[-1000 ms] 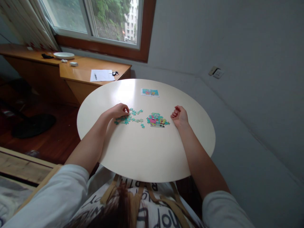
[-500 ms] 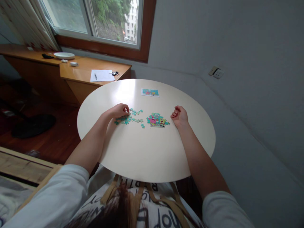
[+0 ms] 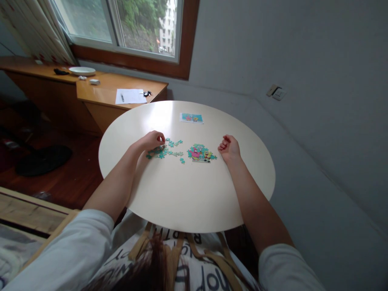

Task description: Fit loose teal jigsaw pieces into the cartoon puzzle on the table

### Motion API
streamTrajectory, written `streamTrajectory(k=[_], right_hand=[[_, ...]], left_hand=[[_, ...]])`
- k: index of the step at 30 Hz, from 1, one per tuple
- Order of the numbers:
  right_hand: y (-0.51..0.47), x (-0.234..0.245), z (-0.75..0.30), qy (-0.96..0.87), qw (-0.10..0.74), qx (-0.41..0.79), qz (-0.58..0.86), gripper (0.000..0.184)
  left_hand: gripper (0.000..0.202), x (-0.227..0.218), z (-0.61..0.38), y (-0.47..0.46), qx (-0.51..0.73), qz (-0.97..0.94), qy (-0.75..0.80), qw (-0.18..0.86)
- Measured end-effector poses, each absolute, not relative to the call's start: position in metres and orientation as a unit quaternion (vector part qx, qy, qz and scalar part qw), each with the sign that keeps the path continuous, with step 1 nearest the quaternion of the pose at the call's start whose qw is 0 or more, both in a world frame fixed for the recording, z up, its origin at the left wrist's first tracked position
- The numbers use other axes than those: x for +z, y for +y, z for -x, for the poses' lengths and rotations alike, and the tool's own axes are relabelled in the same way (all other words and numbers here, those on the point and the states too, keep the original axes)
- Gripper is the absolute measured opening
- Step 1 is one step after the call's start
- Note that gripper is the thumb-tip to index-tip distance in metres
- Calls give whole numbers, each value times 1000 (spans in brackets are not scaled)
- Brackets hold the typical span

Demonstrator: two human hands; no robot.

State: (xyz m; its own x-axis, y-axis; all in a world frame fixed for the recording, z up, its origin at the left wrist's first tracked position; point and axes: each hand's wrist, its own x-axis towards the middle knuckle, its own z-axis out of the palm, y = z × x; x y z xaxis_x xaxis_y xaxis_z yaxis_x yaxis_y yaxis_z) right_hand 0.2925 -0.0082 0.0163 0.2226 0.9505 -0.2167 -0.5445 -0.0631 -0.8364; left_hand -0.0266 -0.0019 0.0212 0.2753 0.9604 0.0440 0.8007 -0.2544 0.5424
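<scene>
My left hand (image 3: 154, 140) hovers at the upper edge of a spread of loose teal jigsaw pieces (image 3: 160, 152), its fingertips bent together in a pinch. What they hold, if anything, is too small to make out. To the right lies a partly joined jigsaw puzzle (image 3: 200, 153) with a pink and a yellow cartoon figure and uneven teal edges. Just right of that puzzle, my right hand (image 3: 229, 149) rests on its side with the fingers curled in, and nothing shows in it. One loose piece (image 3: 182, 161) lies between the spread and the joined part.
All of this is on a round white table (image 3: 184, 194). A small picture card (image 3: 191, 118) with the same figures lies toward its far side. Behind, a wooden desk (image 3: 103, 83) carries paper (image 3: 130, 96), keys (image 3: 147, 93) and a white dish (image 3: 82, 71). A wall stands to the right.
My left hand has risen very slightly over the loose pieces, its fingers still pinched. My right hand and the joined puzzle look the same.
</scene>
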Motion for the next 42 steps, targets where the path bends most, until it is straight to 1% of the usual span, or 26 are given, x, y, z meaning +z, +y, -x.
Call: streamTrajectory(k=[4, 9, 17, 26, 32, 39, 42], right_hand=[[-7, 15, -293, -240, 640, 578, 446, 18], [-7, 15, -293, -232, 644, 580, 442, 17], [-8, 16, -292, -228, 645, 581, 441, 16], [-7, 14, -293, -233, 640, 582, 444, 16], [-7, 15, -292, -229, 640, 584, 443, 15], [-6, 14, -293, -224, 638, 589, 442, 15], [-5, 13, -293, -234, 636, 585, 445, 16]], left_hand=[[22, 22, 25, -3, 220, -751, 589, 203], [35, 17, 24, -2, 223, -741, 599, 208], [44, 7, 26, 7, 223, -755, 592, 174], [36, 8, 12, 1, 171, -765, 606, 138], [32, 8, 12, 1, 181, -759, 607, 150], [33, 7, 17, 5, 188, -723, 654, 118], [34, 7, 16, 4, 173, -721, 659, 123]])
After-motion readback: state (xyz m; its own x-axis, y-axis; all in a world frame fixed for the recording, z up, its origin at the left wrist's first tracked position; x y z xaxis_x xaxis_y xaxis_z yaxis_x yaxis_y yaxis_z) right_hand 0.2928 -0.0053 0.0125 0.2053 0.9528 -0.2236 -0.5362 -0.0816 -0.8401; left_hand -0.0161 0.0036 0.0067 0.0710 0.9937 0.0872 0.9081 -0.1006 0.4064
